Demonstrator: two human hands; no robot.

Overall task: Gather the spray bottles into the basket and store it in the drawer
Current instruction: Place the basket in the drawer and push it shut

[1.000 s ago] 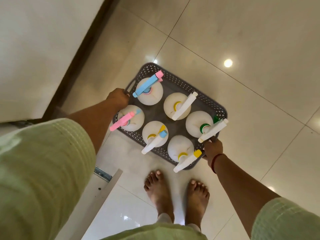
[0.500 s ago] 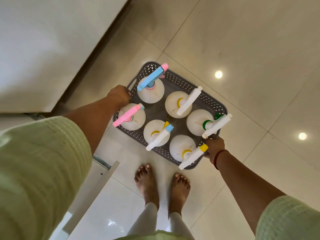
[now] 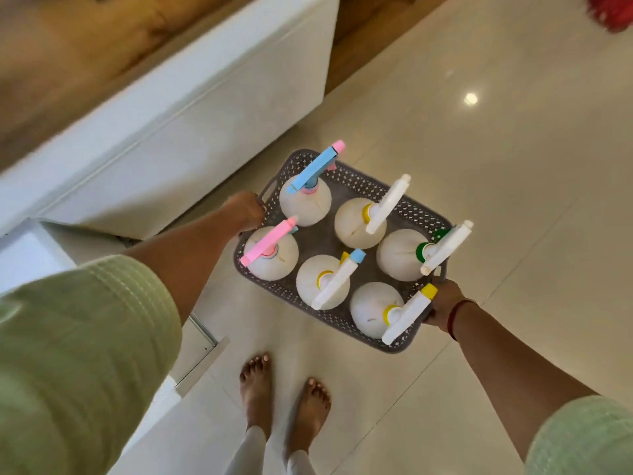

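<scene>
While I stand barefoot on the tiled floor (image 3: 479,200), grey basket (image 3: 416,214) of six spray bottles (image 3: 359,222) held level, left hand (image 3: 247,210) fingers gripping one handle, right hand (image 3: 443,303) fingers gripping the other, white drawer (image 3: 30,255) open at my left.

Glossy cream floor tiles (image 3: 496,200) with thin grout lines cover the ground; a bright light reflection (image 3: 471,98) shows at upper right. Two bare feet (image 3: 284,395) stand side by side on the tiles, white trouser legs (image 3: 270,454) above them. A blurred red object (image 3: 613,10), possibly fabric, sits at the top right corner.
</scene>
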